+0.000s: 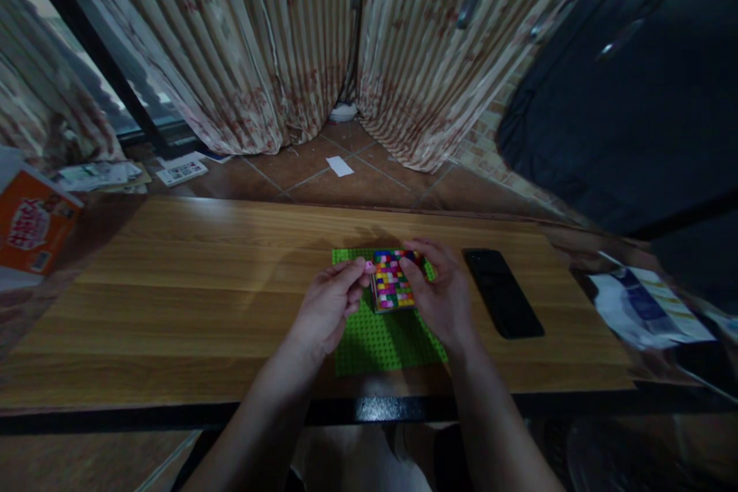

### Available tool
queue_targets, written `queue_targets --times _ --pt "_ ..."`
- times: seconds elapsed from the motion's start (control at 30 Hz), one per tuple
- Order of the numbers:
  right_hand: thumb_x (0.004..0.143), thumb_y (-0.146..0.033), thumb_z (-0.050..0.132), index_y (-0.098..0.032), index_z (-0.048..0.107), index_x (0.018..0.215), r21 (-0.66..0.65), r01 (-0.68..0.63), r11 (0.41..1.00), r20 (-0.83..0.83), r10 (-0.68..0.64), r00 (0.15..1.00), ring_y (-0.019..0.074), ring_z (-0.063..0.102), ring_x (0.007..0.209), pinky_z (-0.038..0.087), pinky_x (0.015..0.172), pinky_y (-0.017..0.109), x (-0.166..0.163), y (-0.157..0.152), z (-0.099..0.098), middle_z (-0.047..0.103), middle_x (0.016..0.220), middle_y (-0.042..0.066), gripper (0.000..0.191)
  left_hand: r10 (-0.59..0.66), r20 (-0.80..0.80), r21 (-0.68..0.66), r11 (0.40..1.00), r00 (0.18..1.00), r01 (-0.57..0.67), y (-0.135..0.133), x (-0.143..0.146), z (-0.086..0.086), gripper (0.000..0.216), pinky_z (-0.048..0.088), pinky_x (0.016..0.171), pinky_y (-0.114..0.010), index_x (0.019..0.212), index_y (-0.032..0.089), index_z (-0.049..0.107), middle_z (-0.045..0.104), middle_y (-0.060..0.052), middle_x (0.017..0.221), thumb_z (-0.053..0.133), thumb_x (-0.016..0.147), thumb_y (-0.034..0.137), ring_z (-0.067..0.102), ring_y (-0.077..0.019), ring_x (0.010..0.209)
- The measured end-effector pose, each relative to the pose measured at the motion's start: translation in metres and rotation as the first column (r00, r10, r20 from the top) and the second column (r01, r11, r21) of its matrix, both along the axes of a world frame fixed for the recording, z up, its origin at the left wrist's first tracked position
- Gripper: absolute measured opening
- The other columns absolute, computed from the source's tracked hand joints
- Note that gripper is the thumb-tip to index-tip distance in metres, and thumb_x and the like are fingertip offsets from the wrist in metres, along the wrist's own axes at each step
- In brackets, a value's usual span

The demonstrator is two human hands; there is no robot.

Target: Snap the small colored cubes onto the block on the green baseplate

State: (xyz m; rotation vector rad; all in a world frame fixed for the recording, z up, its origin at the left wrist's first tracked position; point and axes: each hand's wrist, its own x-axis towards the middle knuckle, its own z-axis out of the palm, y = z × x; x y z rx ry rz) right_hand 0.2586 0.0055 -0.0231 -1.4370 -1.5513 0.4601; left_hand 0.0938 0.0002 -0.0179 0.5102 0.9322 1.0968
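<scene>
A block of many-coloured toy bricks [393,280] lies over the upper part of a green studded baseplate [380,342] on the wooden table. My left hand [331,300] is at the block's left side, thumb and finger pinching a small pink toy brick [369,267]. The pink brick is close to the block's upper left edge; whether they touch I cannot tell. My right hand [441,288] grips the block's right side, its thumb on the top face and fingers around the far corner, which they partly hide.
To the right of the baseplate a black phone [503,292] lies on the wooden table [201,300]. An orange and white package [34,223] stands at the far left. Papers and a plastic packet [651,307] lie beyond the right end. Curtains [311,38] hang behind.
</scene>
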Motion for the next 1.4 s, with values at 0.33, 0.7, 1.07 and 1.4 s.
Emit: queue_targets --times 0.33,0.7,1.07,1.4 --pt "0.082 -0.032 0.062 -0.021 0.071 0.105 -0.090 -0.018 0.996 -0.067 0.012 0.998 0.0256 0.061 0.108 0.046 0.099 0.047 -0.003 0.006 -0.007 0.066 0.111 0.010 0.027 -0.015 0.000 -0.023 1.000 1.000 0.015 -0.001 0.003 -0.003 0.024 0.013 0.042 -0.018 0.075 0.010 0.070 0.055 0.001 0.064 0.077 0.073 0.033 0.032 -0.0011 0.046" --pt "0.079 -0.037 0.064 -0.020 0.072 0.101 -0.160 -0.006 0.987 -0.154 -0.019 0.988 0.0251 0.065 0.100 0.051 0.090 0.044 -0.002 0.009 -0.010 0.069 0.109 0.009 0.029 -0.027 0.004 -0.019 0.999 1.000 0.027 -0.002 0.005 -0.004 0.024 0.013 0.041 -0.018 0.075 0.011 0.069 0.055 0.001 0.064 0.077 0.072 0.033 0.032 -0.0010 0.045" --pt "0.079 -0.034 0.063 -0.020 0.073 0.100 -0.190 0.025 0.982 -0.151 -0.054 0.987 0.0245 0.065 0.099 0.051 0.089 0.043 -0.006 0.009 -0.008 0.069 0.109 0.009 0.027 -0.021 -0.019 -0.019 1.000 1.000 0.021 -0.002 0.006 -0.003 0.026 0.014 0.042 -0.018 0.073 0.011 0.069 0.055 0.001 0.063 0.079 0.070 0.035 0.032 -0.0011 0.045" --pt "0.086 -0.032 0.064 -0.030 0.073 0.104 0.066 -0.089 0.994 0.028 0.087 0.996 0.0247 0.058 0.113 0.046 0.099 0.046 -0.008 -0.009 0.014 0.065 0.115 0.006 0.020 -0.018 -0.004 -0.009 1.000 1.000 0.018 -0.003 0.005 -0.001 0.026 0.016 0.041 -0.018 0.072 0.012 0.068 0.056 0.002 0.063 0.080 0.069 0.035 0.034 -0.0014 0.045"
